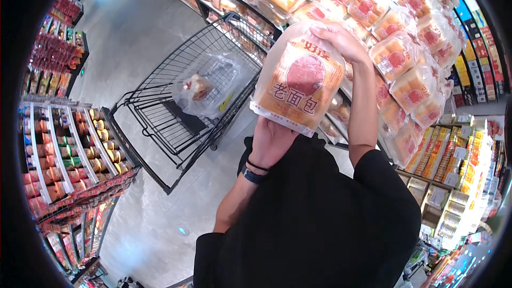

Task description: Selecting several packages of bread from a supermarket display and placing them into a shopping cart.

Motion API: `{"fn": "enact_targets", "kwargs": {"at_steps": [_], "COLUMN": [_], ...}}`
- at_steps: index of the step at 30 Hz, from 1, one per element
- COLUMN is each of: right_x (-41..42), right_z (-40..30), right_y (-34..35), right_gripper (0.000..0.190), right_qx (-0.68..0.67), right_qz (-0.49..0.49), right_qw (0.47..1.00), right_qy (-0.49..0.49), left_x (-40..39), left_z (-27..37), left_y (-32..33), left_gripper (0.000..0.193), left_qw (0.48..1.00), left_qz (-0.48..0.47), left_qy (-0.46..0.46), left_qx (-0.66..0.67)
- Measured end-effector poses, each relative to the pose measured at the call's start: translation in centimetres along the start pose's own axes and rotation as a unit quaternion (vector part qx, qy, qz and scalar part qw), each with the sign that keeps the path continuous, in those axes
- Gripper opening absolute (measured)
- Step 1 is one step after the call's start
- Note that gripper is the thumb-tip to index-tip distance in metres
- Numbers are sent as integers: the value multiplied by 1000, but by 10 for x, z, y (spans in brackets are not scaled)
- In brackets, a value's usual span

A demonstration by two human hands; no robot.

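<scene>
A plastic bag of bread (300, 84) with a printed front is held up before my chest. My left hand (274, 140) supports it from below, its fingers hidden behind the bag. At the top, my right hand (340, 40) grips the gathered end of the wrapper. To the left stands a black wire shopping cart (156, 128). Inside it lies a clear plastic bag (224, 72) with a small brownish item in it that I cannot make out. Close behind my right hand rises a pile of similar bagged bread loaves (396, 60).
Shelves of packaged goods (68, 148) stand on the left, beyond the cart handle. On the right are racks of small yellow boxes (444, 156) and more shelves (480, 48). Lower bread shelves (228, 4) run beside the cart's far end. Grey floor (132, 32) extends past the cart.
</scene>
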State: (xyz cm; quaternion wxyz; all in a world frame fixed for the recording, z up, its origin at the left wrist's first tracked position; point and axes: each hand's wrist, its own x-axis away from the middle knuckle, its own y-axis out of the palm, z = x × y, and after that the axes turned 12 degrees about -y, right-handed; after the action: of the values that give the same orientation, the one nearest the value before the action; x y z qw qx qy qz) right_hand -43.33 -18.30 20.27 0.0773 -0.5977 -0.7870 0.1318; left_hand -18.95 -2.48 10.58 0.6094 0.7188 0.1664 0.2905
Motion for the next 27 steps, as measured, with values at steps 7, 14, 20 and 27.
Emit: {"fn": "enact_targets", "kwargs": {"at_steps": [7,14,20,27], "right_x": [-45,-135,-225,-281], "right_z": [-32,-59,22,189], "right_y": [67,156,230,332], "right_gripper": [30,31,31,36], "right_qx": [-4,151,181,265], "right_qz": [-68,-319,-358,-453], "right_qw": [996,882,852,813], "right_qy": [-61,-312,-338,-251], "left_x": [16,48,43,9], "left_z": [35,104,180,246], "left_y": [-37,-91,-155,-274], "left_gripper": [49,57,58,61], "left_qw": [992,963,890,839], "left_qz": [-12,53,284,407], "left_qy": [118,262,354,352], "left_qx": [46,28,39,82]}}
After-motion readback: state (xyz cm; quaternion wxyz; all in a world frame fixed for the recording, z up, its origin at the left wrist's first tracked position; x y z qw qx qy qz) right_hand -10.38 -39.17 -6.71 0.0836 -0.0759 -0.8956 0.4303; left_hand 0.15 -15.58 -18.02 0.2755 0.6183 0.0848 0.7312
